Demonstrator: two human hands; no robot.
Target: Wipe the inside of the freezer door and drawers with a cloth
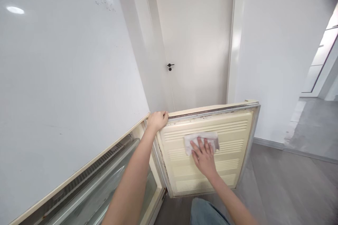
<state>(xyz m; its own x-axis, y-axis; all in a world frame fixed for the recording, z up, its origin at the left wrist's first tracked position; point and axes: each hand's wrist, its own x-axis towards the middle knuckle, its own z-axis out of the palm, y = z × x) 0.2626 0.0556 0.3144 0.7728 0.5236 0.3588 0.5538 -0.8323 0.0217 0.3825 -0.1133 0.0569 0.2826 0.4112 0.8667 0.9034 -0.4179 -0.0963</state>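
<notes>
A small fridge door (237, 137) stands swung open in front of me, its cream ribbed inner panel facing me. My left hand (156, 120) is curled over the door's top corner near the hinge, gripping the edge. My right hand (204, 156) lies flat with fingers spread, pressing a white cloth (202, 139) against the upper middle of the inner panel. The door's rim shows dark grime along the top and left seal.
The open fridge compartment (105, 189) with a glass shelf lies at lower left. A white wall fills the left. A white room door (195, 42) with a black handle (170, 66) stands behind. Grey floor (290, 182) spreads right. My knee in jeans (206, 212) shows below.
</notes>
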